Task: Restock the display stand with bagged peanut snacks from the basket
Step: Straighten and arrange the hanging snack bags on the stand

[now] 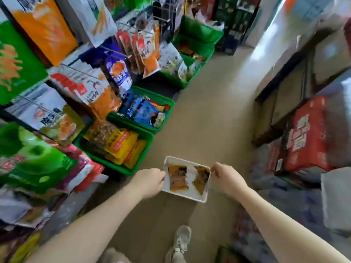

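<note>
A white rectangular basket (185,195) is held above the aisle floor at lower centre. My left hand (151,182) grips its left rim and my right hand (227,178) grips its right rim. Two orange-brown snack bags lie flat inside: one (178,178) at the left, another (201,179) at the right, tilted. The display stand (62,103) fills the left side, hung with rows of snack bags on metal hooks. A green bin (139,165) with yellow bags and bags of nuts sits at the stand's foot, left of the basket.
More green bins (167,103) with blue, white and other packets line the stand's base toward the back. Red cartons (307,135) and wrapped goods stack along the right. The tan floor aisle (209,114) runs between them. My shoes (180,242) show at the bottom.
</note>
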### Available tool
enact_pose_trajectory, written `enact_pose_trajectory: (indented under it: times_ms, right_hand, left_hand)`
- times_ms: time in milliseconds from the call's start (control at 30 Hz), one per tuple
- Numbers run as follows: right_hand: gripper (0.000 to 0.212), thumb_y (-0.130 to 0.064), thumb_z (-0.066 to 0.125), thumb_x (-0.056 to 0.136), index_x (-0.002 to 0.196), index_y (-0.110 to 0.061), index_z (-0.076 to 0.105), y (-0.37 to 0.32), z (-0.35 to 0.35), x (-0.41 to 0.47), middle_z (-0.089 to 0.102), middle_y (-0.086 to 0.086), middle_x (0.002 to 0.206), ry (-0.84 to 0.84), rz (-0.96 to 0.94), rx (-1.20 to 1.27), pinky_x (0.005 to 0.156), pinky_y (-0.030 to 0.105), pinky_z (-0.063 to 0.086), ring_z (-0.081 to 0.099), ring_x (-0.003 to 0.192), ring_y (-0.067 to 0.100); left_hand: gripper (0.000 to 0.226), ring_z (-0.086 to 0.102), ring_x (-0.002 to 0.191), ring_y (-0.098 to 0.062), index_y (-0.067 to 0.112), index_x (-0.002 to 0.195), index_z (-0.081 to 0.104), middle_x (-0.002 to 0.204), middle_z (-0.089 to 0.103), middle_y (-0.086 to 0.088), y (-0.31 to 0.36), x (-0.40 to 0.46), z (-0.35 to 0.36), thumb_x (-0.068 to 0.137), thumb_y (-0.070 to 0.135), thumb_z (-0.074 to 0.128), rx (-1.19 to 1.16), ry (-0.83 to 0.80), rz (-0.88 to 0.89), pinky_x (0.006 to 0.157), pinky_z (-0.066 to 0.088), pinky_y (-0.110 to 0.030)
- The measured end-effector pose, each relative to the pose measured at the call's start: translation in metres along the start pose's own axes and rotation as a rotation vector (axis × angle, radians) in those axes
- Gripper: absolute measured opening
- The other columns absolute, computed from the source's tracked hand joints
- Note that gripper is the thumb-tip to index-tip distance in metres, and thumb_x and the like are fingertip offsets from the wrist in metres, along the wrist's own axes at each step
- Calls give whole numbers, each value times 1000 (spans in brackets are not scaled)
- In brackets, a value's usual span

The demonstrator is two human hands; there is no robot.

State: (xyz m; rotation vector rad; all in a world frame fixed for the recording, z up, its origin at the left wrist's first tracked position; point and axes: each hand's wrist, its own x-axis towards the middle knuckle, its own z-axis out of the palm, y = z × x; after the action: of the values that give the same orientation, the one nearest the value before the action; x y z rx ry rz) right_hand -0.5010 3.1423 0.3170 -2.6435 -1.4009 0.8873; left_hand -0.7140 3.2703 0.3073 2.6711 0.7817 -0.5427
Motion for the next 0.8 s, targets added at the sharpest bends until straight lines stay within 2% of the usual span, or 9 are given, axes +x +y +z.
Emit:
enact_pose_trajectory:
  times_ms: [67,267,333,467,533,600,667,733,800]
  right_hand:
    - [13,-22,40,91,93,-14,50,40,33,33,63,9,101,-69,1,-32,70,35,48,61,93,30]
    - [23,-20,39,91,109,-12,51,129,180,141,57,8,113,-249,77,-31,85,38,48,55,109,29]
    - [23,-21,41,91,110,-11,50,153,234,180,55,10,114,-277,82,-83,87,39,48,53,111,30]
    - [23,-11,49,86,108,-8,53,190,316,256,55,12,114,-85,133,-205,77,39,45,52,103,33]
    - [27,-3,55,77,105,-3,57,212,348,292,60,18,109,39,122,-234,72,41,48,55,94,38]
    - [38,1,50,75,112,3,55,230,374,323,60,26,114,137,104,-255,79,44,51,57,96,41]
    - [47,5,46,79,126,4,46,238,389,341,54,26,126,177,138,-184,90,44,47,52,109,41]
    - [46,8,44,83,128,-2,45,244,400,351,53,20,126,203,218,-26,79,39,44,50,108,36]
    - [28,3,46,86,111,-5,56,242,402,355,60,15,107,276,292,170,67,32,39,55,93,33]
  left_hand:
    - [23,61,94,-31,12,99,54,106,61,-9,9,44,37,94,24,35,-41,-94,-5,68,47,-38]
    - [24,59,100,-32,10,107,52,112,59,-11,10,197,196,95,20,34,-76,-337,4,60,40,-34]
    - [24,59,99,-30,11,108,52,112,59,-11,3,245,258,95,21,34,-157,-363,-58,64,38,-34]
    - [22,58,88,-30,10,108,50,97,56,-9,-20,322,376,93,16,36,-302,-371,-228,68,47,-35]
    - [22,58,86,-28,11,110,49,103,57,-8,-32,350,426,92,18,39,-369,-334,-310,72,52,-40]
    - [31,57,92,-27,11,120,44,115,54,-9,-40,372,464,93,26,45,-390,-324,-371,74,53,-41]
    - [46,55,104,-29,10,126,39,122,51,-11,-47,389,495,90,35,53,-397,-302,-447,82,52,-43]
    - [63,49,117,-32,9,135,33,132,46,-14,-53,401,517,85,37,59,-444,-245,-543,94,47,-46]
    - [72,45,122,-33,7,140,28,138,39,-17,-54,410,529,83,35,63,-543,-187,-628,100,42,-45]
